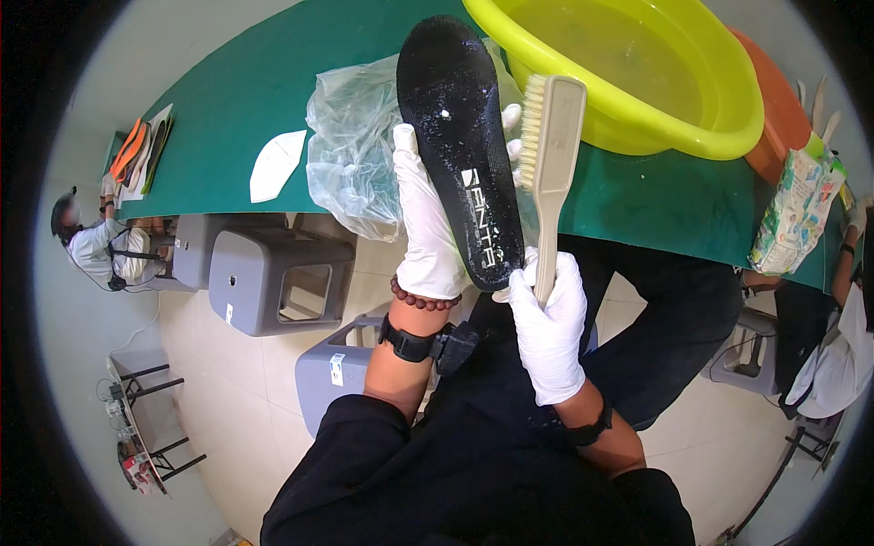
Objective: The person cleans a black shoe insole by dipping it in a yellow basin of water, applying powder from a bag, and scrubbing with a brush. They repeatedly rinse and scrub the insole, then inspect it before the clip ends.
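Note:
My left hand (425, 214), in a white glove, holds a black shoe insole (458, 136) upright from behind, its wet face toward me. In my right hand (549, 314), also gloved in white, is a beige scrub brush (549, 155), gripped by its handle. The brush's bristles point left and lie against the insole's right edge. Both are held in front of a green table (246, 91), just below a yellow basin (637, 68) holding water.
A clear plastic bag (350, 146) and a white insole cutout (276, 164) lie on the table. An orange basin (778, 100) sits behind the yellow one, with a printed pouch (797, 214) beside it. Grey stools (278, 282) stand below. Other people sit at far left (91, 246) and right (842, 346).

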`<state>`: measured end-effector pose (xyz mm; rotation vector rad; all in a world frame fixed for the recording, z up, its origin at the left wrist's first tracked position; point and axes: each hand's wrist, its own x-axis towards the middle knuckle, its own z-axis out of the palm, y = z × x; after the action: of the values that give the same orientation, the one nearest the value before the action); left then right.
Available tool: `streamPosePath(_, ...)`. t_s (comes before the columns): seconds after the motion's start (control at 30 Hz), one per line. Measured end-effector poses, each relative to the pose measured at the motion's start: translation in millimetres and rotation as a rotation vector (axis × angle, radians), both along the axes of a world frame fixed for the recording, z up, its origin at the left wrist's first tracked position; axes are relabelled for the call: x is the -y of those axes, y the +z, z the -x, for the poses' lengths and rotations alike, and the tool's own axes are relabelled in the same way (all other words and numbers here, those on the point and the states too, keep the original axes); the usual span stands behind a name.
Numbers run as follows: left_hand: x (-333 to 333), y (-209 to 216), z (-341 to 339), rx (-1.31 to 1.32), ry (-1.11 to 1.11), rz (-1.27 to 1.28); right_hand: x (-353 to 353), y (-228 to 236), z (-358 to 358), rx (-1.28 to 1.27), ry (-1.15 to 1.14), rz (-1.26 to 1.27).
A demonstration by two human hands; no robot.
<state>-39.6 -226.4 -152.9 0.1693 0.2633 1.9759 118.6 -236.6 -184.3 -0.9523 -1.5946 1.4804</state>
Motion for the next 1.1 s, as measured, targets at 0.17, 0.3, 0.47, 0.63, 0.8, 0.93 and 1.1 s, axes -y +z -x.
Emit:
streamPosePath(0.17, -0.1, 7.7, -8.2, -0.039, 0.091, 0.117, -2.0, 1.8, 0.8, 0.028, -0.009, -0.006)
streamPosePath(0.3, -0.3, 5.0, -6.6, -0.213, 0.187, 0.264, -0.6, 6.3, 0.0, 0.051, -0.01, -0.073)
streamPosePath(0.47, 1.7, 0.4, -6.4, -0.181, 0.23, 0.294, 0.5, 3.6, -1.8, 0.015, -0.012, -0.058)
streamPosePath(0.63, 3.5, -2.0, -7.3, -0.115, 0.185, 0.284, 1.0, 18.2, -6.7, 0.057, 0.017, 0.036)
streamPosePath(0.8, 5.1, -8.7, -4.9, -0.028, 0.112, 0.354, 1.1, 21.9, -8.7, 0.009, 0.04, 0.092)
streamPosePath(0.93, 5.8, -6.1, -5.1, -0.038, 0.132, 0.403, 0.7, 22.7, -7.9, 0.002, 0.042, 0.123)
streamPosePath(1.1, 13.3, -15.5, 0.5, 0.091, -0.027, 0.117, -0.3, 29.9, -9.0, 0.034, 0.116, 0.195)
